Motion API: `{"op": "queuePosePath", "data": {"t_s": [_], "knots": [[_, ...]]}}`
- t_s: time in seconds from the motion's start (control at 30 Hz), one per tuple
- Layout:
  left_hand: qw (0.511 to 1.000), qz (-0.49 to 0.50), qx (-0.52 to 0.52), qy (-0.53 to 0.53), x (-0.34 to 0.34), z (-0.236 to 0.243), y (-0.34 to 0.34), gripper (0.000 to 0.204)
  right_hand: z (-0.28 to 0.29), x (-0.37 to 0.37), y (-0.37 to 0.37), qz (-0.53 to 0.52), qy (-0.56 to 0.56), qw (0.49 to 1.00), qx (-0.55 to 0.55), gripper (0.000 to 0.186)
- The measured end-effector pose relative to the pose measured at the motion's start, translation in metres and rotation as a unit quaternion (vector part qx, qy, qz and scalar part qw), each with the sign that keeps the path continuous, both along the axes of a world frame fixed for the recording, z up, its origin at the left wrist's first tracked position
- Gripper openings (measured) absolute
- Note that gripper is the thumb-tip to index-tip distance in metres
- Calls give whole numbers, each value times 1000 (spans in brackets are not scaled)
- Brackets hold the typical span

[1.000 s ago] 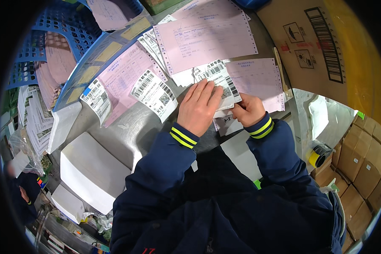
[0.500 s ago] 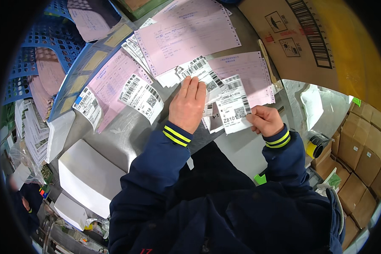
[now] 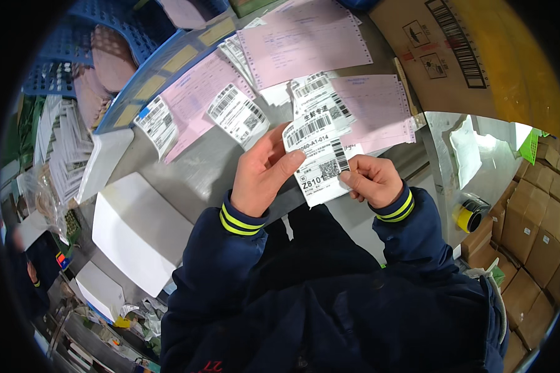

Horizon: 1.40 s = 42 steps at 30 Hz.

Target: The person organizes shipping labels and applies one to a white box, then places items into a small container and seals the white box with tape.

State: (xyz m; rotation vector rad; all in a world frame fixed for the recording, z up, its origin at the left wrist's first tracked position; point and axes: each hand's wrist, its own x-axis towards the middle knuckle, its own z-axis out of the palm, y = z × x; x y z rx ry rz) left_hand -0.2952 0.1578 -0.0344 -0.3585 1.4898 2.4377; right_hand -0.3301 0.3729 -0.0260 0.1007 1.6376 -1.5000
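A white shipping label point(image 3: 318, 146) with barcodes is held up between both hands, near the table's front edge. My left hand point(image 3: 261, 173) pinches its left side, thumb on the face and fingers behind. On the lower right edge, my right hand point(image 3: 378, 181) grips it between thumb and curled fingers. Another printed label point(image 3: 322, 89) lies just beyond it, partly covered. Left of that, a label point(image 3: 236, 113) rests partly on a pink form point(image 3: 196, 93). A larger pink form point(image 3: 305, 40) lies farther back, and one more pink form point(image 3: 379, 102) sits behind my right hand.
A blue basket point(image 3: 53, 78) with pink papers stands at far left. White blocks point(image 3: 137, 233) are at the table's left front. A large carton point(image 3: 445, 62) borders the back right. Stacked cartons point(image 3: 522, 224) and a black-and-yellow roll point(image 3: 470, 214) are at right. Another person point(image 3: 28, 264) shows at the left rim.
My left hand has lifted off the papers on the table and now grips the label's left side. My right hand has brought the label slightly left and nearer. The view has shifted a little.
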Motion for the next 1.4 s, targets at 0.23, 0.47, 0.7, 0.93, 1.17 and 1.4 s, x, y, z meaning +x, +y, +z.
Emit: {"op": "queuePosePath", "data": {"t_s": [0.23,0.47,0.7,0.93,1.17,1.4], "knots": [[999,45,12,-23,63,1,-30,40,6,50,-44,73,2,997,-9,15],[994,102,-7,-37,134,22,-65,36,18,113,-87,114,16,993,-4,16],[992,123,-29,-18,183,35,-93,32,34,157,-119,126,27,992,-9,16],[992,120,-31,-39,198,31,-90,22,30,174,-119,101,10,993,-55,17],[997,15,-65,-40,163,6,-40,19,5,157,-75,-20,91,995,-24,16],[934,13,-344,97,89,-38,-3,22,-41,76,22,-296,222,926,73,10]]}}
